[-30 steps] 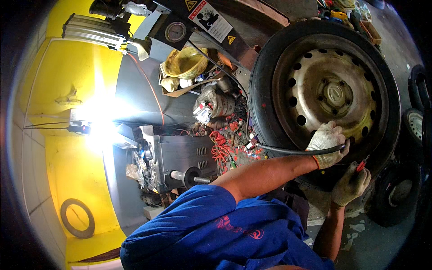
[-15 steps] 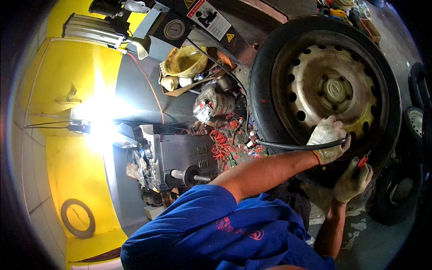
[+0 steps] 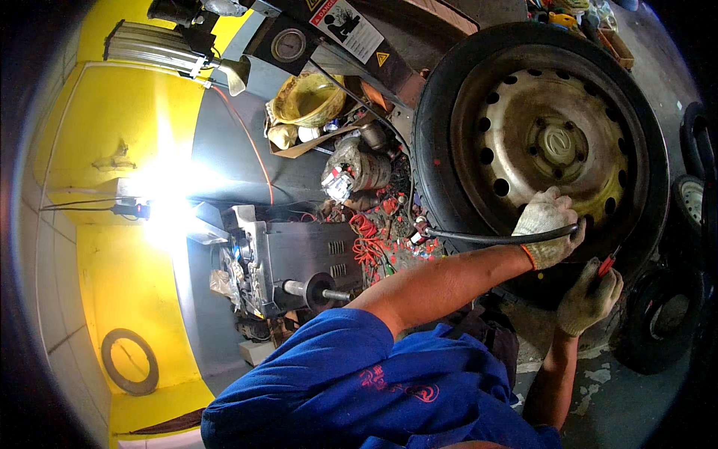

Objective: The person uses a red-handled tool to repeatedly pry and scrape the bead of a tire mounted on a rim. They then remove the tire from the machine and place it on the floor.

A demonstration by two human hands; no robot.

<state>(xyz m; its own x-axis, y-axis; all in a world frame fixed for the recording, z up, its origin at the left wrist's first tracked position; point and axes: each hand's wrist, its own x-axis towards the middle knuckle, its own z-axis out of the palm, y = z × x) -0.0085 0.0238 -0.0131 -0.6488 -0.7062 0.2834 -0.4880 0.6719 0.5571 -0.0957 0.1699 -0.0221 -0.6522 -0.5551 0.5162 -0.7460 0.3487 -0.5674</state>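
The spotted steel wheel (image 3: 516,127) lay just beyond the gloved left hand (image 3: 550,228), which was wrapped around a black hose (image 3: 486,240) over the rim's near edge. The right hand (image 3: 589,299), nearer the body, held a red-handled tool (image 3: 606,266) beside the tyre (image 3: 434,157). Left of these 2 hands, red scraps (image 3: 389,207) littered the floor near a grey machine (image 3: 310,258); a lamp (image 3: 161,224) glared against a yellow wall (image 3: 134,277). The wheel's silvery face was stained, ringed with round holes; its tyre was black.
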